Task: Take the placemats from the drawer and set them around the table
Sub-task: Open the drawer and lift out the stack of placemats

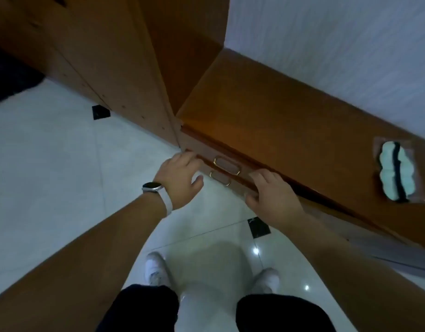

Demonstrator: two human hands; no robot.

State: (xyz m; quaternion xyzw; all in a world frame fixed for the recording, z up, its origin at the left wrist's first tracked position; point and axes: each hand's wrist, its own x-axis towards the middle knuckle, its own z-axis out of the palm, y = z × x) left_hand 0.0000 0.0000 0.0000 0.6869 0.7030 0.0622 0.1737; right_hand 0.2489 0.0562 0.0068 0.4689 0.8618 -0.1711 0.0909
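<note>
A low brown wooden cabinet [266,116] stands against the white wall, with two stacked drawers [233,174] under its top, each with a brass recessed handle [227,165]. Both drawers look closed, and no placemats show. My left hand [180,174], with a watch on its wrist, reaches the left end of the upper drawer front with its fingers spread. My right hand [269,191] lies on the drawer front to the right of the handles, fingers on the top edge and thumb under the front.
A tall wooden cupboard [115,58] rises to the left of the low cabinet. A pale green and black object [396,174] lies on a clear plate on the cabinet top at right. I stand on a glossy white tile floor [51,164]; a dark mat [10,80] lies far left.
</note>
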